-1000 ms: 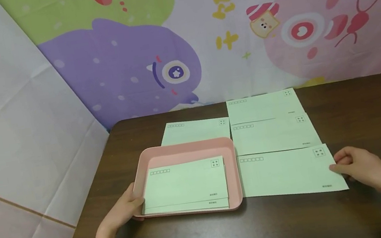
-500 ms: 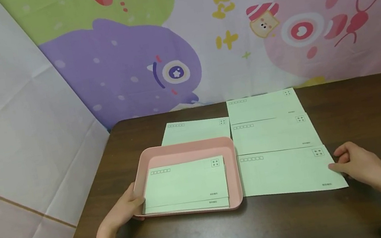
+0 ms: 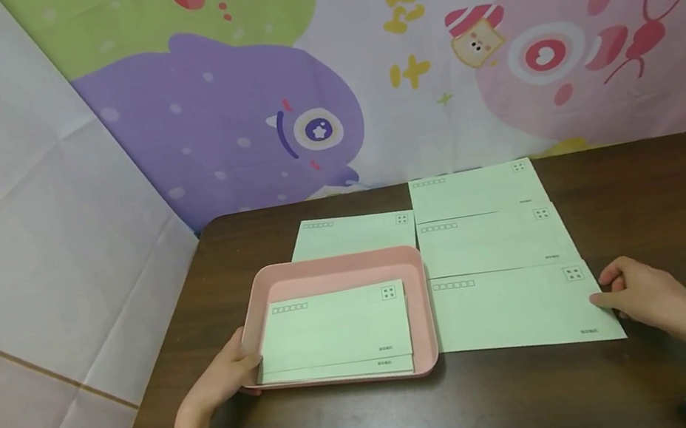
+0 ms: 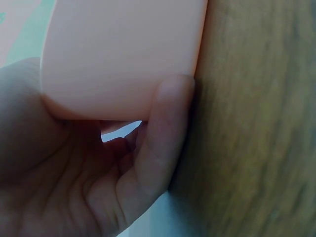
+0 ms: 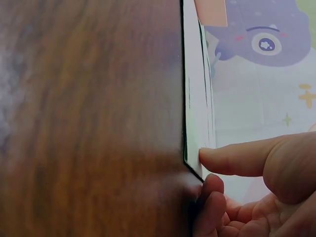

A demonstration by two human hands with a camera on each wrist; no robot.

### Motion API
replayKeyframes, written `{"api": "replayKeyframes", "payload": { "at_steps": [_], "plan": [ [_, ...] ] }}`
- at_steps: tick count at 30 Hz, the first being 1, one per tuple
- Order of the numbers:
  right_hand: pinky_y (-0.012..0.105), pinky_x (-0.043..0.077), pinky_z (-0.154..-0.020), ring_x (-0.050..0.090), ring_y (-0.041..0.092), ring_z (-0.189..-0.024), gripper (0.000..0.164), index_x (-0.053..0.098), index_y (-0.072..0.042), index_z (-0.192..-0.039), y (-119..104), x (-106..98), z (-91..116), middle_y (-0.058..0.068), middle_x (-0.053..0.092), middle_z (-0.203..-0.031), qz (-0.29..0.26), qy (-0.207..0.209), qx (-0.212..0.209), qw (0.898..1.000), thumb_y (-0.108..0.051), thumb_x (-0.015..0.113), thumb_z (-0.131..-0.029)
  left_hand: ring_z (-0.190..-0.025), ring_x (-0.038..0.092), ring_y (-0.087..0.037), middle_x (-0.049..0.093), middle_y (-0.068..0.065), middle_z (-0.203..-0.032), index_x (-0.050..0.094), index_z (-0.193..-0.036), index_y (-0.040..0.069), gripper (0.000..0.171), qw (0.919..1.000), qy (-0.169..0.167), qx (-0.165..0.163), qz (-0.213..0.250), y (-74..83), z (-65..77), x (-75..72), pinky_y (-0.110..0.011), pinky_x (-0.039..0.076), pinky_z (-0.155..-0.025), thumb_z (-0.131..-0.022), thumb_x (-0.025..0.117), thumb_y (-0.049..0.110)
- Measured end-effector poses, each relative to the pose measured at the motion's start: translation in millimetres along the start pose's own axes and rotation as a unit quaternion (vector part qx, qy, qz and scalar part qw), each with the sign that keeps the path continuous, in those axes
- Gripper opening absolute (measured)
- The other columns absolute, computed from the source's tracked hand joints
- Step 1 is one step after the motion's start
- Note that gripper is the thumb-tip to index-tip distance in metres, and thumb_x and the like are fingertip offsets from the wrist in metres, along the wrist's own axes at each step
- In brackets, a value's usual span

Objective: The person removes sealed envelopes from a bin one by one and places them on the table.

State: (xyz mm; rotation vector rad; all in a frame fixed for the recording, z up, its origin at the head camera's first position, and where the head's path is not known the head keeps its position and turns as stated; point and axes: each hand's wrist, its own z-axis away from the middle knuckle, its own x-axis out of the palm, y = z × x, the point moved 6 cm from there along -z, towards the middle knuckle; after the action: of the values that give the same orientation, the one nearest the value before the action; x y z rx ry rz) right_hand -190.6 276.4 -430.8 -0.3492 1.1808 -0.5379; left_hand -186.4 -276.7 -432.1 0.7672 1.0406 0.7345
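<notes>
Your left hand (image 3: 225, 373) grips the pink tray (image 3: 340, 278) around 8 o'clock; your right hand (image 3: 648, 291) pinches the envelope (image 3: 523, 309) at the tray's 3 o'clock, by its own 3 o'clock edge. Probably super light, bendy paper, creases easily, so that edge seems decent.

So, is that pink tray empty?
No, at least two pale green envelopes lie inside the pink tray that the left hand grips.
</notes>
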Motion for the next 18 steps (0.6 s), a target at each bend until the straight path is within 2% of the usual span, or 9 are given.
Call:
{"api": "replayKeyframes", "payload": {
  "at_steps": [7, 11, 18],
  "plan": [
    [0.029, 0.036, -0.055, 0.051, 0.018, -0.066, 0.054, 0.043, 0.008, -0.105, 0.1, 0.4, 0.3, 0.012, 0.047, -0.083, -0.001, -0.002, -0.006, 1.0, -0.036, 0.063, -0.082, -0.08, 0.055, -0.02, 0.049, -0.023, -0.107, 0.019, -0.136, -0.005, 0.05, 1.0, -0.001, 0.003, 0.002, 0.4, -0.1, 0.1, -0.038, 0.051, -0.057, -0.093, 0.041, 0.006],
    [0.029, 0.036, -0.055, 0.051, 0.018, -0.065, 0.053, 0.043, 0.008, -0.105, -1.0, 0.8, 1.0, 0.011, 0.047, -0.081, 0.002, 0.001, -0.009, 1.0, -0.036, 0.063, -0.082, -0.083, 0.055, -0.021, 0.047, -0.023, -0.11, 0.017, -0.137, -0.004, 0.051, 1.0, 0.002, -0.003, -0.001, -0.9, -0.4, 0.0, -0.037, 0.051, -0.058, -0.093, 0.042, 0.006],
    [0.029, 0.041, -0.057, 0.056, 0.015, -0.066, 0.053, 0.039, 0.01, -0.11, -5.3, -1.6, 5.2, 0.018, 0.052, -0.093, -0.012, -0.013, -0.008, 1.0, -0.035, 0.055, -0.087, -0.087, 0.054, -0.022, 0.045, -0.024, -0.114, 0.015, -0.138, -0.004, 0.053, 0.9999, -0.001, -0.01, -0.002, 0.6, 1.1, -1.1, -0.037, 0.051, -0.059, -0.094, 0.041, 0.008]
  ]
}}
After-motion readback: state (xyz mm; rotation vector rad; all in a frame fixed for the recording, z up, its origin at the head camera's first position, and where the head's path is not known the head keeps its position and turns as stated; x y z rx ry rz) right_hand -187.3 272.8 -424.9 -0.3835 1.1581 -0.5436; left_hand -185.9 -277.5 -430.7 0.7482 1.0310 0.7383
